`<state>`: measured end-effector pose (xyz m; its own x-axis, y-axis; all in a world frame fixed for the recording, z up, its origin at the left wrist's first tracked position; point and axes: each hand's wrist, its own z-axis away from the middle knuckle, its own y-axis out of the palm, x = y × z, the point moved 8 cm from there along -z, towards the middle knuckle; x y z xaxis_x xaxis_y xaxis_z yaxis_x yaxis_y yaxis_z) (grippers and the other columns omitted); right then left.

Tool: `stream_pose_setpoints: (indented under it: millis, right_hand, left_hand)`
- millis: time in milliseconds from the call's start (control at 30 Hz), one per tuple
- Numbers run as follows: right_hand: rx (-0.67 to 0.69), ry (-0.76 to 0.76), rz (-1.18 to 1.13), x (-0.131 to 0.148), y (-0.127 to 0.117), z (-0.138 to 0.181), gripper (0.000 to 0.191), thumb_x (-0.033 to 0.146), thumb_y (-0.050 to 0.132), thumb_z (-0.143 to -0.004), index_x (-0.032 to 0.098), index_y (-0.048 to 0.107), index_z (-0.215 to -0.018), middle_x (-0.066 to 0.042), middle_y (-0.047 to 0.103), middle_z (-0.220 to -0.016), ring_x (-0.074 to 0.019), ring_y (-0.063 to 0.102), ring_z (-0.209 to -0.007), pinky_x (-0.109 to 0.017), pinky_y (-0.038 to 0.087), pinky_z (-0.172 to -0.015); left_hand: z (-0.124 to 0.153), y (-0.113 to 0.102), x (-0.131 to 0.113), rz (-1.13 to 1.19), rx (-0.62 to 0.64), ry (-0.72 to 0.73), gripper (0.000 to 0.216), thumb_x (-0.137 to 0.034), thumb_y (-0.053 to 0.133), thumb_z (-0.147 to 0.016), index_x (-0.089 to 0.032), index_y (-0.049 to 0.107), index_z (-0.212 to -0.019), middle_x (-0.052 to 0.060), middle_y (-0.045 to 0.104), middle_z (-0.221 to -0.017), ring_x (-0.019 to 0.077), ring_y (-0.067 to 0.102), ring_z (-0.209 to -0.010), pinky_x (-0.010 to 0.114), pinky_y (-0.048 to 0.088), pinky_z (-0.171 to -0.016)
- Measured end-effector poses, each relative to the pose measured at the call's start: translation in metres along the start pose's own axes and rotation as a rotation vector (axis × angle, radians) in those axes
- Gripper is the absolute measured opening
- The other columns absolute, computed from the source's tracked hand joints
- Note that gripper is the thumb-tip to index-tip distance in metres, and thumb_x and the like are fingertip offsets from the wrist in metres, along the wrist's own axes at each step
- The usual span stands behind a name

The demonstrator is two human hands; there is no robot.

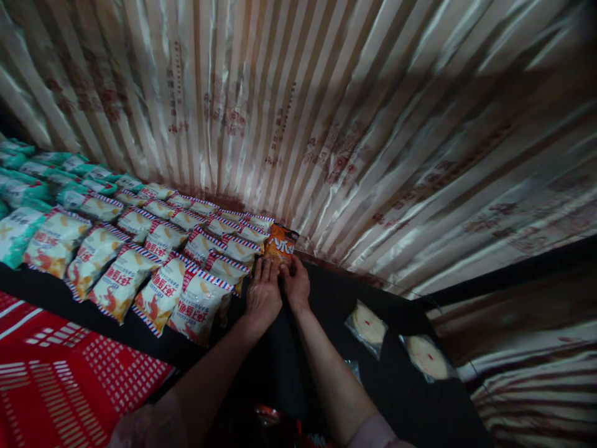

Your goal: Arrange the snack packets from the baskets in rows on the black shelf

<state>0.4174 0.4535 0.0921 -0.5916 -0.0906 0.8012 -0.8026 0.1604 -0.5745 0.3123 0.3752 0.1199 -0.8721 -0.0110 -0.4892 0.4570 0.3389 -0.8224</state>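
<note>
An orange snack bag (280,244) with a black top and white lettering stands at the back of the black table, against the curtain. My left hand (263,294) lies palm down at its lower left edge, fingers stretched out and touching it. At its lower right, my right hand (296,286) has its thumb on the front and its fingers curled round the side. Just left of my left hand are rows of white snack bags (199,305) with striped edges and red lettering.
Green bags (21,233) fill the far left. A red perforated basket (69,373) occupies the lower left. On the right of the black table (326,292) lie two round pale items in clear wrap, one nearer (368,323) and one farther right (425,356). A pleated curtain (261,112) hangs behind.
</note>
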Motion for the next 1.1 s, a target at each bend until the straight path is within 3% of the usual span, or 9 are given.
stream_pose_setpoints:
  millis: [300, 633, 1100]
  right_hand:
    - [0.014, 0.039, 0.042, -0.011, 0.002, -0.004, 0.053, 0.037, 0.050, -0.078, 0.018, 0.048, -0.128, -0.007, 0.068, -0.093, -0.0208, 0.065, -0.083, -0.033, 0.048, -0.075]
    - [0.027, -0.038, 0.121, 0.000, 0.005, -0.004, 0.047, 0.034, 0.046, -0.081, 0.019, 0.050, -0.126, -0.007, 0.067, -0.094, -0.0193, 0.062, -0.082, -0.031, 0.047, -0.074]
    - [0.052, 0.000, 0.261, 0.009, 0.008, 0.001, 0.048, 0.036, 0.043, -0.085, 0.019, 0.048, -0.130, -0.009, 0.064, -0.098, -0.0213, 0.060, -0.087, -0.033, 0.046, -0.076]
  left_hand:
    - [0.000, 0.006, -0.005, -0.086, 0.015, 0.027, 0.051, -0.009, 0.040, -0.083, -0.003, 0.045, -0.133, 0.017, 0.041, -0.142, 0.0326, 0.025, -0.137, 0.043, 0.032, -0.110]
    - [-0.002, 0.008, -0.001, -0.071, 0.030, -0.011, 0.051, -0.010, 0.039, -0.083, -0.001, 0.042, -0.134, 0.018, 0.039, -0.143, 0.0307, 0.024, -0.138, 0.041, 0.033, -0.110]
    - [-0.004, 0.006, 0.005, -0.067, 0.021, -0.038, 0.049, -0.013, 0.042, -0.084, -0.003, 0.043, -0.133, 0.017, 0.038, -0.144, 0.0287, 0.025, -0.138, 0.039, 0.032, -0.110]
